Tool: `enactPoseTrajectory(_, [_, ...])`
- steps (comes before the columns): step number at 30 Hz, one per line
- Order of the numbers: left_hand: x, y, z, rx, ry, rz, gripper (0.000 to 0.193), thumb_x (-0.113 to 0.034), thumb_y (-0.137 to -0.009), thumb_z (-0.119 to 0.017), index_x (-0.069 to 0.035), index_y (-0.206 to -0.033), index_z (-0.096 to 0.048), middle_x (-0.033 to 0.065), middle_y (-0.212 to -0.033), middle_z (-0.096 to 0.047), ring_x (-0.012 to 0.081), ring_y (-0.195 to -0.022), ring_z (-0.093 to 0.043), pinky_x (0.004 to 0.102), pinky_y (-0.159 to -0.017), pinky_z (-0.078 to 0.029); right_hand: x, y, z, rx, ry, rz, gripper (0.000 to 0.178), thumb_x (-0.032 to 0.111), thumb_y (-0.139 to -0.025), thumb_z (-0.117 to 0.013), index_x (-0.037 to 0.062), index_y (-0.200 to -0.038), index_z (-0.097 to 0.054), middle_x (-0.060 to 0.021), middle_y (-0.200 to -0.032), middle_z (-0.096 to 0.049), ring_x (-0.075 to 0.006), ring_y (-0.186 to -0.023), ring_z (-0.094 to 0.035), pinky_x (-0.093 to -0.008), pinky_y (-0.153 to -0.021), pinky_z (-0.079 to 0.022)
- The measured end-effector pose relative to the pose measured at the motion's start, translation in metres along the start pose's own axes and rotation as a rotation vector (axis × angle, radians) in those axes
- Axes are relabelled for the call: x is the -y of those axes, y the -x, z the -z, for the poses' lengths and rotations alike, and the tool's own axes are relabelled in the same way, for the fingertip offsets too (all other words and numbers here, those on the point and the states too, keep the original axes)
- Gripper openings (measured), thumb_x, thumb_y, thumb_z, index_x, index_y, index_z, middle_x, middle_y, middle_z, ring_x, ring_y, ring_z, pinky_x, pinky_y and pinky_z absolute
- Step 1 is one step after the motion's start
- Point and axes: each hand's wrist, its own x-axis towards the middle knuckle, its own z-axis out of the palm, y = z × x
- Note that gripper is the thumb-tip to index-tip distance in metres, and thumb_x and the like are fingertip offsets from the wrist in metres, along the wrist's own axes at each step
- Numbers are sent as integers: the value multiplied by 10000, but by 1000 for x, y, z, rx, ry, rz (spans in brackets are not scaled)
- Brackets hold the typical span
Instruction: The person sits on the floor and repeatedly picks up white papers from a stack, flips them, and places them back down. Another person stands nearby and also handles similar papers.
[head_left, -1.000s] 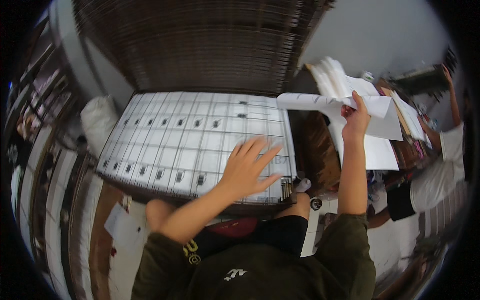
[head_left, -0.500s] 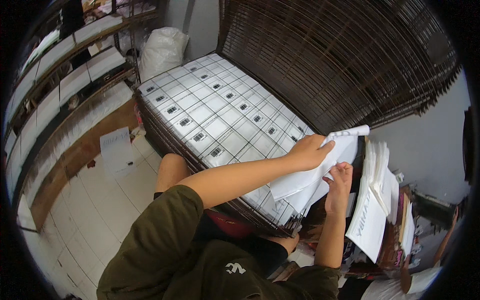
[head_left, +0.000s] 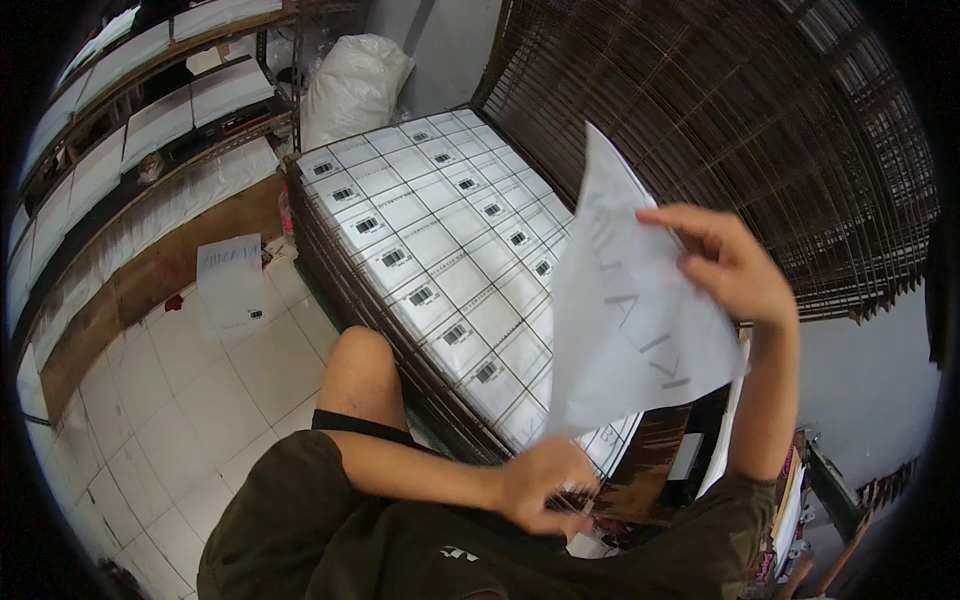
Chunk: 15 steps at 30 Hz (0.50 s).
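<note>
A wire drying rack (head_left: 350,282) carries white sheets (head_left: 450,228), its dark bars crossing them in a grid. Printed dark blocks (head_left: 394,257) run in a row down the rack's left long edge, and a second row runs parallel to it, closer to the right long edge; the near right part is covered from view. The tiled floor (head_left: 160,450) bears one loose paper sheet (head_left: 232,290), with faint lettering and a small dark mark by its lower right corner, close to the wooden board at the floor's left side. Tiered metal shelving (head_left: 297,110) holds white paper stacks (head_left: 232,92) along its front edges.
</note>
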Motion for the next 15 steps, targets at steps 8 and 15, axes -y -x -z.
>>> enactPoseTrajectory(8, [121, 122, -11, 1010, 91, 247, 323, -368, -707, -688, -84, -733, -536, 89, -723, -562, 324, -727, -573, 443, -606, -409, -25, -148, 32, -70, -114, 141, 595, -75, -620, -455, 20, -1193, -586, -141, -1096, -628, -121, -854, -626, -215, -814, -500])
enactPoseTrajectory(15, [151, 131, 4, 1213, 56, 454, 427, -472, -644, -708, -74, -676, -555, 120, -685, -575, 348, -715, -579, 467, -586, -422, -206, -260, -32, -515, -802, -74, 550, -65, -706, -421, -32, -1248, -507, -157, -1068, -612, -171, -838, -625, -252, -716, -519])
